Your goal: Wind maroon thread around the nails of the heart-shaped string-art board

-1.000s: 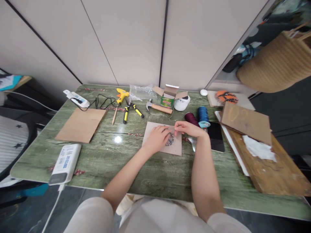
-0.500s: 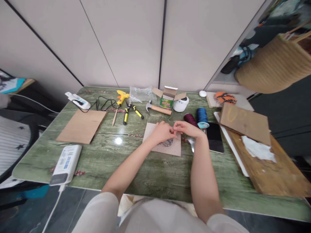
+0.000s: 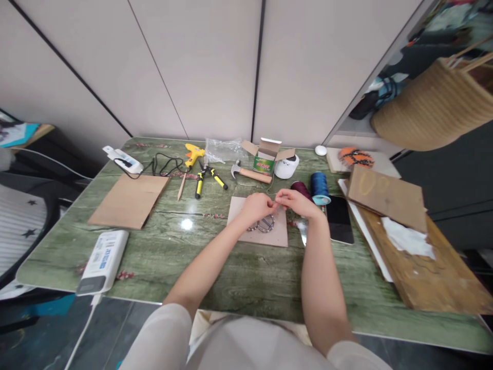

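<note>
A pale square board (image 3: 275, 240) lies on the table in front of me. On it is a dark looped outline (image 3: 265, 224) of nails and thread, partly covered by my left hand. My left hand (image 3: 259, 206) is above the board's upper part, its fingers pinched together. Fingertip to fingertip with it, my right hand (image 3: 296, 202) also pinches, over the board's upper right corner. A thin thread (image 3: 271, 184) runs from the white spool (image 3: 286, 167) down to the fingers of both hands. Its end between the fingertips is too small to make out.
Behind the board lie a claw hammer (image 3: 252, 174), an open green box (image 3: 264, 163), yellow-handled pliers (image 3: 208, 180) and a yellow glue gun (image 3: 193, 154). To the right are a maroon spool (image 3: 301, 190), a blue spool (image 3: 319, 188), a black tablet (image 3: 339, 220) and stacked boards (image 3: 435, 272).
My fingertips have shifted slightly, the two hands staying together over the board. More of the looped outline shows below my left hand now.
</note>
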{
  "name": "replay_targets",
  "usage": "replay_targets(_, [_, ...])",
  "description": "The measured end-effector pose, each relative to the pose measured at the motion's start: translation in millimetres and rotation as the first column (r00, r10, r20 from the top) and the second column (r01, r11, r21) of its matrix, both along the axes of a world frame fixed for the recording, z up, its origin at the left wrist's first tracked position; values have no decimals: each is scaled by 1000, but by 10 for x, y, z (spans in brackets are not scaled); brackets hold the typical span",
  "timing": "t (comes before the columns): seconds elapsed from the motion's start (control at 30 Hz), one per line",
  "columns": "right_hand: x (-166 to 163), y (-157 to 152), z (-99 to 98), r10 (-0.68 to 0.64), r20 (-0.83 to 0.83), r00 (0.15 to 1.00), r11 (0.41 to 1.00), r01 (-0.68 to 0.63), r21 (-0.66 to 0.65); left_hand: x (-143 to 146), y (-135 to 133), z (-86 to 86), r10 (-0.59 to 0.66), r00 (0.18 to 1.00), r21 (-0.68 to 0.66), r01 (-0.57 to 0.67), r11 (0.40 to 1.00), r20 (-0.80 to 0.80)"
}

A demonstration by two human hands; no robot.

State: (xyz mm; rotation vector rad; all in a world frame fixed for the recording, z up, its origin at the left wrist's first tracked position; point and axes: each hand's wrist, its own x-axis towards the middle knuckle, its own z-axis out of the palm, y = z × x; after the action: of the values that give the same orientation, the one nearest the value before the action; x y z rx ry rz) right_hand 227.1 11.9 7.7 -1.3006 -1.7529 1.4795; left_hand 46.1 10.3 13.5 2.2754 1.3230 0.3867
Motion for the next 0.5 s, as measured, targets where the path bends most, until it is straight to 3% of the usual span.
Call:
replay_targets(0.27, [-1,41,-8,-110,101,989,985,95,147,-119,124,-34,45,999,65,-45,997,4])
replay_targets(0.5, [-1,35,-51,-74,243,967,982,29,185,-197,187,-130,121,989,70,-127,989,83])
